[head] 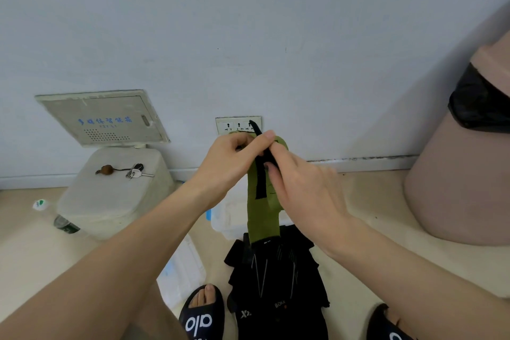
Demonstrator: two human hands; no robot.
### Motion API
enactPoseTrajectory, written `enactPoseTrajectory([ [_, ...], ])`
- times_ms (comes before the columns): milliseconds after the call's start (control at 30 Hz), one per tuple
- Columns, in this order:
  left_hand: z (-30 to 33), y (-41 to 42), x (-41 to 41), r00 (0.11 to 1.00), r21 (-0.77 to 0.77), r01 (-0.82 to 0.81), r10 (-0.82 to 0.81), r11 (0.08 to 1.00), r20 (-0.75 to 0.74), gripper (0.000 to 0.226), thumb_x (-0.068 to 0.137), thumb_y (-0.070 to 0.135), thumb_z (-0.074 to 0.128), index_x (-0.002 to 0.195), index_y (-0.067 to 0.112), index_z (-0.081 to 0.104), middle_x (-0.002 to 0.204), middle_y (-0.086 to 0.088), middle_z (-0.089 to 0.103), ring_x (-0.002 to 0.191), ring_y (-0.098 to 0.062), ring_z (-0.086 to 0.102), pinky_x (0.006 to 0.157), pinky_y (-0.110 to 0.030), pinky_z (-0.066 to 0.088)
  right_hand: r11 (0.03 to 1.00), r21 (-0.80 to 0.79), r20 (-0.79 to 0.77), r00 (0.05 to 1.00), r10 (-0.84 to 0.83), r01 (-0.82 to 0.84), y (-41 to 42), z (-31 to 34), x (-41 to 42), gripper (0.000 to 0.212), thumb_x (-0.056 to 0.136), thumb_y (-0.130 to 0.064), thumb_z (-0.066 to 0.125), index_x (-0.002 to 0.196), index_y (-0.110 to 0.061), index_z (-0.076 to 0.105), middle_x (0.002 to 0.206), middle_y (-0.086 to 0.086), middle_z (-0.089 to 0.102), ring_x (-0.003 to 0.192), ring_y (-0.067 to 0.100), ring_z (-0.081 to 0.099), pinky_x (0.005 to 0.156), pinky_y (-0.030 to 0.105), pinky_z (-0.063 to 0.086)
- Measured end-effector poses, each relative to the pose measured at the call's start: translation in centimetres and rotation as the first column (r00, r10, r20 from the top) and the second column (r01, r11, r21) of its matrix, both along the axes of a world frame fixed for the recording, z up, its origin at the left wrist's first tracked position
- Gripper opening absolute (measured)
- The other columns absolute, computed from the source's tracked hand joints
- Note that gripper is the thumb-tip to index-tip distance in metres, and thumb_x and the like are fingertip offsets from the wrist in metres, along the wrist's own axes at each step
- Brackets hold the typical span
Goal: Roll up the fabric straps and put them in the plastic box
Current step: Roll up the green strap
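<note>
— Hands at centre frame?
— Left hand point(231, 156) and right hand point(298, 182) both pinch the green strap point(263, 218) with curled fingers; it hangs above the black straps point(276, 279) on the floor.
— Box?
— Plastic box point(229, 218), behind the strap.

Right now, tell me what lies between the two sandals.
In the head view, a pile of black straps lies on the floor between the left sandal and right sandal.

Light: even, soft, daylight-bright; we find only faint shadows. Lens: we note wide-angle bending at edges. Focus: right hand point(300, 185) slightly motion-blurred.
</note>
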State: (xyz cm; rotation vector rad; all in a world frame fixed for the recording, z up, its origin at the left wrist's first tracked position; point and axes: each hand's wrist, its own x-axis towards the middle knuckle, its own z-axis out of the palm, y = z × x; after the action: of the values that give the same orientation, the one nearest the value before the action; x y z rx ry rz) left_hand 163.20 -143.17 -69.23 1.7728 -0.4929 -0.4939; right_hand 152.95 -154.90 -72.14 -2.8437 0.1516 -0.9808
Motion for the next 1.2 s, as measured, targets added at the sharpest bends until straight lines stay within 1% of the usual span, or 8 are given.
enactPoseTrajectory([
  [133,-0.1,0.0,0.3,0.997,-0.042,-0.023,0.020,0.999,-0.071,0.043,0.080,0.044,0.063,0.084,0.001,0.067,0.084,-0.008,0.065,0.085,-0.022,0.063,0.102,-0.059,0.052,1.000,-0.007,-0.041,0.999,0.010,-0.011,0.3,-0.3,0.0,0.029,0.101,-0.025,0.050,0.123,-0.011,0.063,0.080,-0.001,0.068,0.042,0.028,0.054,0.039,0.028,0.028],
  [267,0.0,0.1,0.2,0.997,-0.054,0.001,-0.005,0.999,-0.072,0.050,0.081,0.038,0.059,0.099,-0.009,0.057,0.089,-0.009,0.057,0.087,-0.021,0.053,0.102,-0.064,0.046,0.936,0.353,-0.210,0.974,0.084,-0.004,0.4,0.4,-0.4,0.030,0.105,-0.029,0.048,0.135,-0.024,0.049,0.102,-0.006,0.067,0.074,0.023,0.062,0.059,0.037,0.044],
  [433,-0.1,0.2,0.4,0.985,-0.091,-0.039,0.023,0.995,-0.172,0.026,0.104,0.017,0.050,0.115,0.000,0.067,0.111,-0.017,0.074,0.094,-0.018,0.072,0.090,-0.040,0.059,0.467,0.884,-0.118,0.955,0.274,-0.025,0.4,1.2,-0.1,0.041,0.091,-0.023,0.071,0.126,-0.031,0.051,0.114,-0.015,0.066,0.054,-0.002,0.056,0.061,0.024,0.048],
  [500,-0.1,0.4,0.6,0.978,-0.108,-0.044,0.021,0.993,-0.209,0.024,0.105,0.017,0.050,0.116,0.006,0.068,0.114,-0.015,0.074,0.095,-0.018,0.071,0.089,-0.037,0.057,0.263,0.964,-0.114,0.944,0.310,0.031,0.2,1.8,-0.2,0.045,0.089,-0.015,0.072,0.128,-0.025,0.051,0.117,-0.012,0.064,0.050,0.010,0.058,0.057,0.027,0.053],
  [667,0.1,0.6,0.8,0.955,-0.190,-0.004,-0.052,0.982,-0.292,0.020,0.103,0.020,0.052,0.111,0.005,0.062,0.093,-0.006,0.070,0.099,-0.023,0.063,0.091,-0.040,0.055,0.056,0.998,-0.045,0.918,0.393,0.025,-0.5,2.4,0.3,0.054,0.076,-0.028,0.072,0.128,-0.026,0.060,0.109,-0.005,0.069,0.053,0.021,0.058,0.077,0.046,0.054],
  [867,0.2,1.2,1.0,0.933,-0.276,0.061,-0.153,0.959,-0.325,0.042,0.087,0.028,0.056,0.119,0.001,0.062,0.113,-0.012,0.066,0.106,-0.023,0.062,0.088,-0.033,0.055,0.094,0.996,-0.040,0.884,0.465,-0.004,-1.7,2.9,0.3,0.023,0.094,-0.028,0.067,0.116,-0.023,0.072,0.053,-0.018,0.054,0.062,0.017,0.044,0.073,0.032,0.037],
  [1033,0.0,1.2,1.1,0.944,-0.235,0.050,-0.123,0.971,-0.305,0.037,0.088,0.028,0.057,0.114,0.003,0.066,0.111,-0.015,0.068,0.102,-0.025,0.061,0.091,-0.037,0.053,0.087,0.995,-0.001,0.895,0.446,-0.042,-2.4,3.0,0.1,0.014,0.101,-0.013,0.060,0.091,-0.012,0.071,0.062,-0.019,0.063,0.056,-0.006,0.057,0.056,0.006,0.041],
  [1200,-0.3,0.9,1.6,0.967,-0.202,-0.015,-0.037,0.979,-0.252,0.033,0.104,0.022,0.054,0.121,-0.002,0.067,0.107,-0.009,0.067,0.101,-0.022,0.061,0.096,-0.043,0.051,0.065,0.997,0.008,0.897,0.442,-0.041,-2.8,2.6,-0.2,0.018,0.099,-0.015,0.062,0.082,-0.018,0.068,0.076,-0.011,0.064,0.075,0.004,0.056,0.076,0.015,0.041],
])
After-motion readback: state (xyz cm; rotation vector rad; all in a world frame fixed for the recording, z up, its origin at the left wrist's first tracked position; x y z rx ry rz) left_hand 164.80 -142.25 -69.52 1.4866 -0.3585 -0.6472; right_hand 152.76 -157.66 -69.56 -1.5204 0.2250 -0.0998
